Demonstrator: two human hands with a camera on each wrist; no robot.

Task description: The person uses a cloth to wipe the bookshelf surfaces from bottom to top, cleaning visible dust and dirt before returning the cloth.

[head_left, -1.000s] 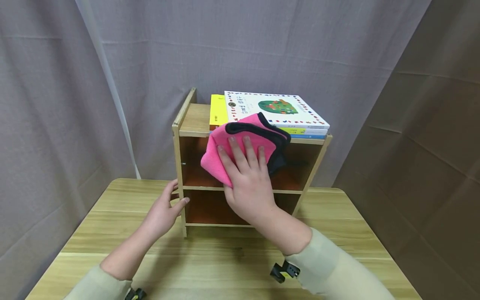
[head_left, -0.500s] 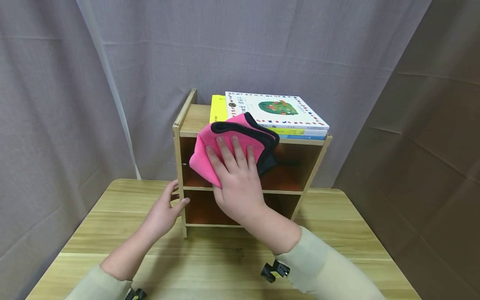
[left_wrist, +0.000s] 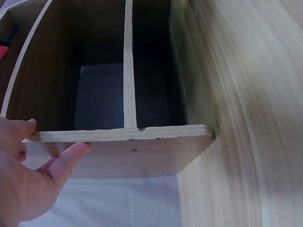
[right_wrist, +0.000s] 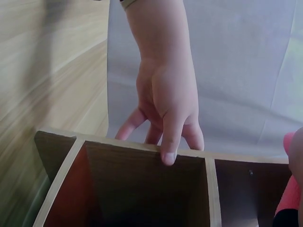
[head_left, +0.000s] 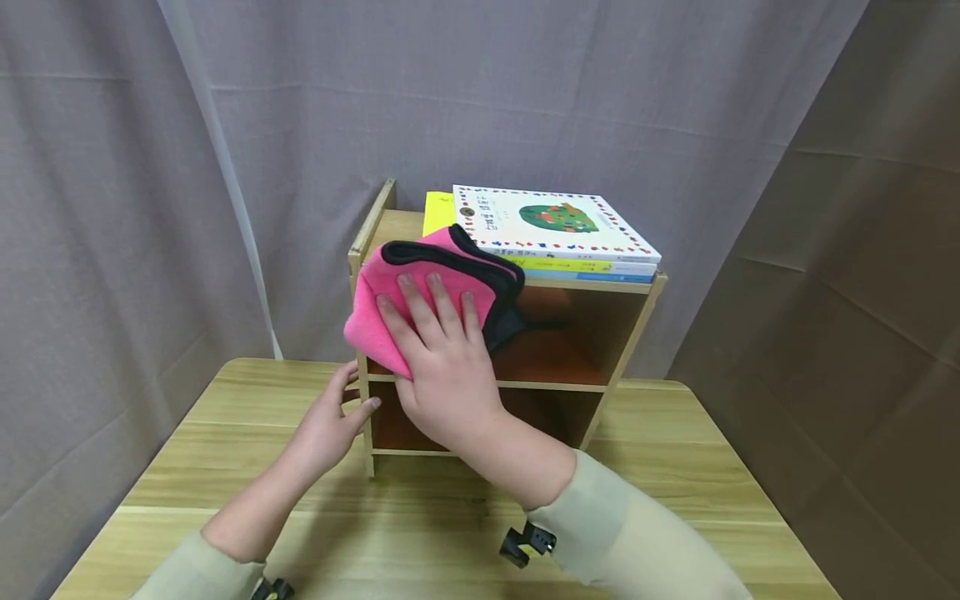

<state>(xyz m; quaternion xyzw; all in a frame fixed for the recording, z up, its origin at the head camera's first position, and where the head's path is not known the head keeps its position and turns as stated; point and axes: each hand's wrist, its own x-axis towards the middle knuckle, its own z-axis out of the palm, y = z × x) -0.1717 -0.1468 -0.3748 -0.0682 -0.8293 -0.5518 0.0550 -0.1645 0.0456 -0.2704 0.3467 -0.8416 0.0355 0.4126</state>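
Observation:
A pink cloth (head_left: 378,321) with black edging is folded in front of the upper left of a small wooden shelf (head_left: 558,385). My right hand (head_left: 453,375) lies over the cloth with its fingers spread and straight; its thumb is hidden. My left hand (head_left: 328,429) grips the left side panel (left_wrist: 118,153) of the shelf, thumb at the front edge and the other fingers around the outside. In the right wrist view the left thumb (right_wrist: 169,153) hooks over the panel's edge. A dark part of the cloth hangs toward the upper compartment.
A stack of several books (head_left: 558,225) rests on the shelf top, a white picture book uppermost and a yellow book (head_left: 437,210) poking out at the left. The shelf stands on a wood-grain table (head_left: 247,467). Grey curtain (head_left: 315,125) hangs behind.
My right hand has slid left with the pink cloth, from the middle of the shelf front to its left side. My left hand keeps its grip on the side panel.

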